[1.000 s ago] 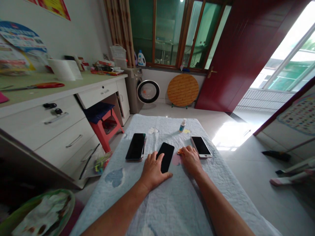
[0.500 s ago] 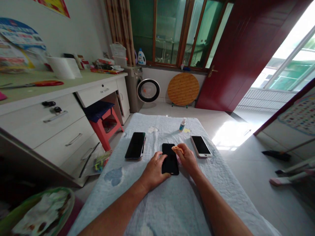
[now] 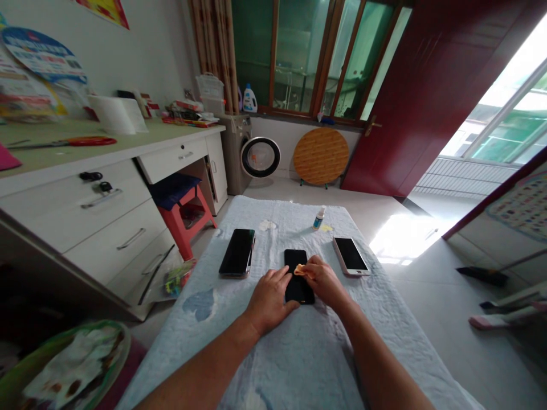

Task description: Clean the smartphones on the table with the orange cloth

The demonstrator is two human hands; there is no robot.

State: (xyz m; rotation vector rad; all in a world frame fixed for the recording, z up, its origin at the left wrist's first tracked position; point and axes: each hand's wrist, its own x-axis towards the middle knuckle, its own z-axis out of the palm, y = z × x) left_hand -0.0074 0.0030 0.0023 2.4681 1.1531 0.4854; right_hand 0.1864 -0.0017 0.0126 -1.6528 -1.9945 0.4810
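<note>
Fingers (image 3: 313,266) of right hand (image 3: 325,282) pinched on orange cloth (image 3: 299,269), pressing it to black phone (image 3: 300,290) screen; left hand (image 3: 268,299) flat, spread, steadying phone's left edge. Phone lies mid bench (image 3: 299,359), between dark phone (image 3: 237,260) left, white phone (image 3: 349,255) right.

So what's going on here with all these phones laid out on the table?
A person is working at a table covered with a pale blue cloth. Their left hand lies flat against the middle black phone, steadying it, while the right hand presses a small orange cloth onto its screen. A dark phone lies to the left and a white-edged phone to the right, both untouched. A small bottle stands farther back.
</note>
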